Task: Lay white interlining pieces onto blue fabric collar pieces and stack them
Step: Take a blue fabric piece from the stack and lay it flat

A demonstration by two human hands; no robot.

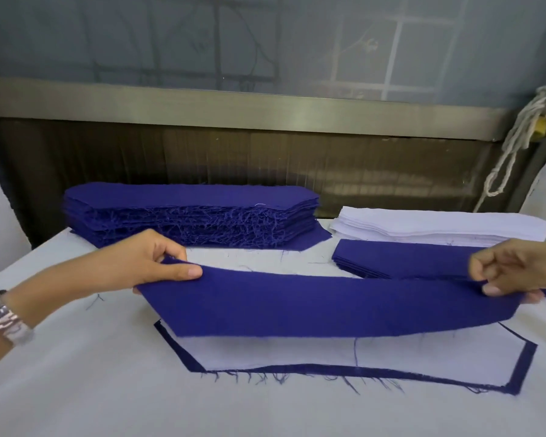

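A long blue collar piece hangs stretched between my hands just above the table. My left hand pinches its left end and my right hand pinches its right end. Below it lies a white interlining piece on top of another blue collar piece, whose blue edge shows all around. A tall stack of blue collar pieces stands at the back left. At the back right is a stack of white interlining pieces, with a smaller blue stack in front of it.
The white table cover spreads wide in front and to the left. A metal-framed panel rises behind the stacks. White cords hang at the far right. A wristwatch is on my left wrist.
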